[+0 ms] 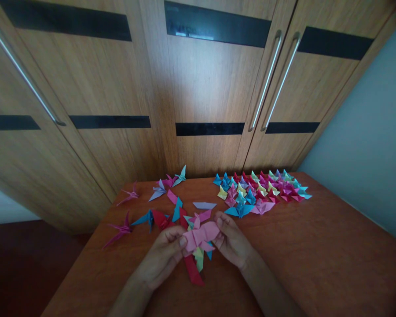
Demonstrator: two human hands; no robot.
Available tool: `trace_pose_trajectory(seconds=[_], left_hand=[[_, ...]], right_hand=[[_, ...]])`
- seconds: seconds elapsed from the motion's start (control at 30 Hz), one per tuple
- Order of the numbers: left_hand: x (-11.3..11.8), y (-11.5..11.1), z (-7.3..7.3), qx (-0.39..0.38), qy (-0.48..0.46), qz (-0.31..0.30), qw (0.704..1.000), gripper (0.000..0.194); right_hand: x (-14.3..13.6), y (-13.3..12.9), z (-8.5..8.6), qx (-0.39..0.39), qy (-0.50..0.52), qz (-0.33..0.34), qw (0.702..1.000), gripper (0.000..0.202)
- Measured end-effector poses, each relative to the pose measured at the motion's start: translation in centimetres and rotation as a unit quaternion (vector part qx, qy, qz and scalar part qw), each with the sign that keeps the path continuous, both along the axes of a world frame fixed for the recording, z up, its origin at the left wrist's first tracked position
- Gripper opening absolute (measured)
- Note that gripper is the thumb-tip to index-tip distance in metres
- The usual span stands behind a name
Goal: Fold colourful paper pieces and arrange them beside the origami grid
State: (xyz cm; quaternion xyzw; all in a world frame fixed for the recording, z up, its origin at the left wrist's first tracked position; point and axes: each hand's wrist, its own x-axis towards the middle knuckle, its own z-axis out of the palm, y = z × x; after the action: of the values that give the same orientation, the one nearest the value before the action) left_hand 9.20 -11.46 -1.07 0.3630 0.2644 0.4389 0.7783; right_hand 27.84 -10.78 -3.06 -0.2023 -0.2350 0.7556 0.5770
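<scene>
A pink folded-paper piece (201, 235) is held between both hands above the table's near middle. My left hand (166, 253) pinches its left end, thumb on top. At the right end, the fingers of my right hand (231, 240) are closed on the same paper. Beneath and behind it lie several loose folded strips, among them a red one (193, 268), a pale green one (199, 259) and a lilac one (204, 205). Just left of these rest a red folded piece (161, 220) and a blue paper crane (148, 219).
On the reddish-brown table (317, 255), rows of colourful folded-paper pieces (264, 189) stand at the back right. Magenta cranes (122, 230) and a light blue crane (158, 191) sit at the left. A wooden wardrobe (204, 88) rises behind the table.
</scene>
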Motion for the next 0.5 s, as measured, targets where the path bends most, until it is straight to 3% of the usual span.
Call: trace_pose_trajectory(seconds=[0.17,0.3,0.4,0.5], left_hand=[[0.1,0.3,0.2,-0.017,0.012,0.023,1.0,0.013],[0.2,0.9,0.3,-0.031,0.078,0.063,0.994,0.012],[0.1,1.3,0.3,-0.034,0.148,0.098,0.984,0.017],[0.2,1.5,0.1,-0.017,0.215,0.133,0.967,0.02]], right_hand=[[0.2,0.7,-0.4,-0.011,-0.05,-0.048,0.998,0.02],[0.7,1.5,-1.2,-0.027,-0.137,-0.137,0.981,0.022],[0.9,1.6,-1.2,0.014,-0.248,-0.216,0.944,0.02],[0.6,0.9,-0.5,0.109,-0.397,-0.257,0.875,0.017]])
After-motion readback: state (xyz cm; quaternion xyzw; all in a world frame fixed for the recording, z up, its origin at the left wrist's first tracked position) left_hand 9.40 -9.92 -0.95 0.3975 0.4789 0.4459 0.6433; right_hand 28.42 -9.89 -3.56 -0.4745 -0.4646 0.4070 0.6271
